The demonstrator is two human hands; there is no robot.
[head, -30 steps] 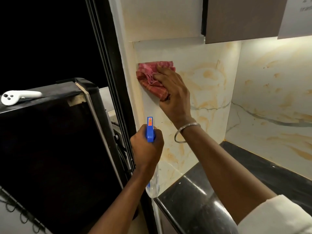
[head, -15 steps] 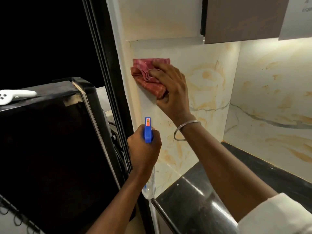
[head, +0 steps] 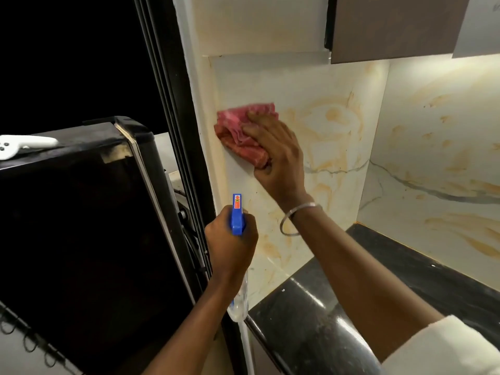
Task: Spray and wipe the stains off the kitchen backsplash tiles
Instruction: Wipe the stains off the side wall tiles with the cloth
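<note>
My right hand (head: 276, 155) presses a crumpled red cloth (head: 240, 133) flat against the cream marble-patterned backsplash tile (head: 324, 125), near the tile's left edge. The fingers lie spread over the cloth, with the thumb curled under its lower end. Orange-brown streaks mark the tile to the right of and below the cloth. My left hand (head: 230, 242) grips a spray bottle lower down; its blue trigger head (head: 237, 215) points up at the wall and its clear body (head: 239, 301) hangs below my fist.
A black appliance (head: 81, 226) stands at the left with a white controller (head: 21, 144) on top. A dark door frame (head: 173, 131) runs beside the tile. The black countertop (head: 338, 307) lies below, a brown cabinet (head: 392, 25) above, more tile (head: 446, 158) at right.
My right hand has slid the cloth a little left along the tile and then slightly down. My left hand keeps the spray bottle in about the same place.
</note>
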